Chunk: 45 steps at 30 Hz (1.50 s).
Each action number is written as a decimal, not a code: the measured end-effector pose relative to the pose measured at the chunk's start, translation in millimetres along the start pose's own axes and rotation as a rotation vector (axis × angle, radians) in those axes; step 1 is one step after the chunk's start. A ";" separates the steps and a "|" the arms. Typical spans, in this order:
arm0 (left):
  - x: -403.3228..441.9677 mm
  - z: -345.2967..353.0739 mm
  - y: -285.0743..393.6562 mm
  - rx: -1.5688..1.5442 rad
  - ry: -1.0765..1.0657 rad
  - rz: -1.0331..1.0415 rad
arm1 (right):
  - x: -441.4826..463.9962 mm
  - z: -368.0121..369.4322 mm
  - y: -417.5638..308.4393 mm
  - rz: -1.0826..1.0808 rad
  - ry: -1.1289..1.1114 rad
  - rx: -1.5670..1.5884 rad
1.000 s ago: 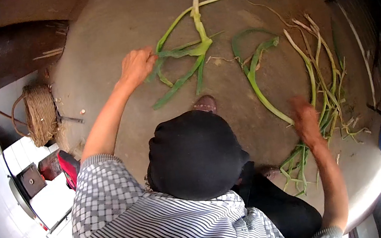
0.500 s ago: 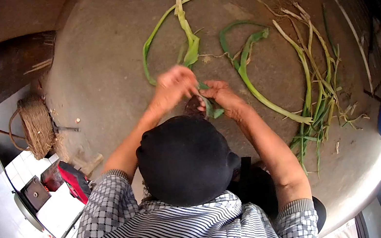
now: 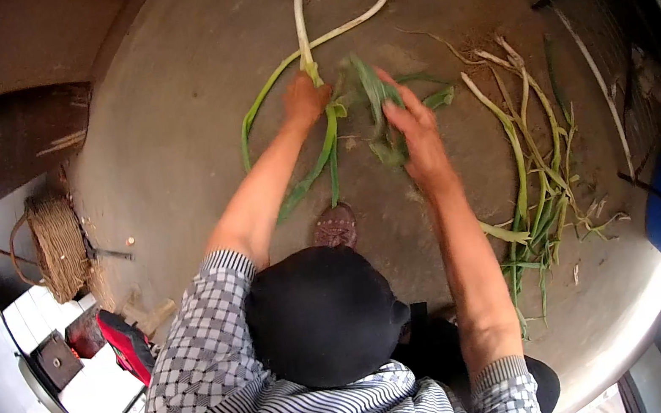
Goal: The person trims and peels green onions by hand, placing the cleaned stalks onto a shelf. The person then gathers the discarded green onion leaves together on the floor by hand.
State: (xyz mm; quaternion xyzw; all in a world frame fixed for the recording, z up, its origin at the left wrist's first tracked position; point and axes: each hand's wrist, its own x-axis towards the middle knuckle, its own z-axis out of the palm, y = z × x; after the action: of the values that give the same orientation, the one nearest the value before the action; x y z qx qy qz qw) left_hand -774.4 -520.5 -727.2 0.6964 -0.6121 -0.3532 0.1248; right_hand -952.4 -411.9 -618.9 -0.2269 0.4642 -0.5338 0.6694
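My left hand (image 3: 304, 101) is closed round a leek (image 3: 303, 31) near where its pale stalk turns green. The leek's root end points away from me, and its leaves hang below my hand. My right hand (image 3: 420, 133) has its fingers stretched apart beside a loose green leaf (image 3: 372, 93). Motion blurs that leaf, and whether the fingertips still touch it is hard to see. Under my left hand, a thinner leek (image 3: 342, 29) with a long curved leaf lies on the floor. Another leek's green leaf (image 3: 441, 98) shows behind my right hand.
Several leeks (image 3: 542, 166) lie heaped on the concrete floor (image 3: 184, 83) to the right. A woven basket (image 3: 59, 247) and a red-and-black object (image 3: 127, 346) are on the left. A metal frame (image 3: 590, 69) stands at the right. My shoe (image 3: 335, 227) is below the held leek.
My left hand has moved forward and now grips the leek that lay ahead. My right hand has swung forward and right with the green leaf, and its fingers have spread.
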 end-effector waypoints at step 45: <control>-92.4 -46.1 142.6 0.379 -0.565 0.792 | -119.0 -290.6 -33.3 -0.019 0.225 -1.876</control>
State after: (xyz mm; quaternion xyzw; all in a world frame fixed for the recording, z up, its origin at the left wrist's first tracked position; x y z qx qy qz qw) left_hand -853.9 -476.8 -576.3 0.2994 -0.8917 -0.3359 -0.0493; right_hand -1220.1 -257.0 -682.6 -0.6238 0.7642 0.0334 0.1607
